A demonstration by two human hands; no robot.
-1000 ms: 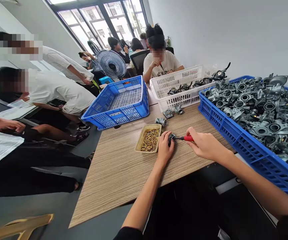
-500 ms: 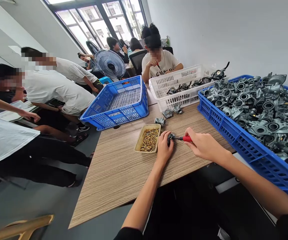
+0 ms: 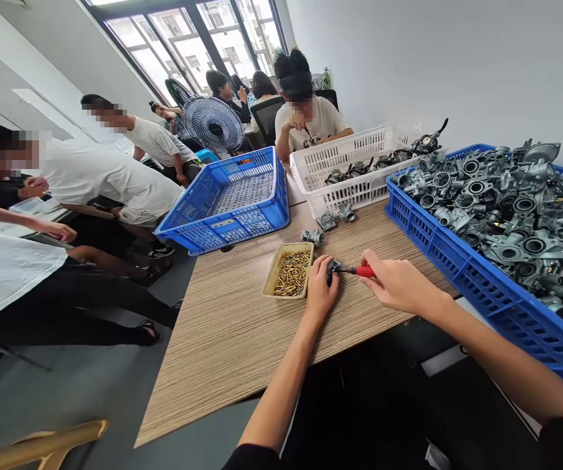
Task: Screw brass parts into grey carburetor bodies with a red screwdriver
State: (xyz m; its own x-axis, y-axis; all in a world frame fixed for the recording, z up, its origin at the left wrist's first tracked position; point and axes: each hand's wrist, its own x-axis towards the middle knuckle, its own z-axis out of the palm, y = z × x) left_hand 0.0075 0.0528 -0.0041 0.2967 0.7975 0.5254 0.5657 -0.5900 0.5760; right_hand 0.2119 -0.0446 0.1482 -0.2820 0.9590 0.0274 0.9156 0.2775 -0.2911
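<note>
On the desk (image 3: 222,352): one dark metal part (image 3: 333,269), clasped by the left grip (image 3: 321,287); one red-handled screwdriver (image 3: 365,271), pinched by the right grip (image 3: 398,281), tip at the part. Just left of the left grip, tub (image 3: 270,277) of brass pieces (image 3: 293,273); right of the right grip, blue crate (image 3: 450,251) of metal castings (image 3: 516,209).

Screwdriver handle (image 3: 365,271) plastic; castings (image 3: 520,225) dull metal; tabletop (image 3: 227,339) wood-grained.
</note>
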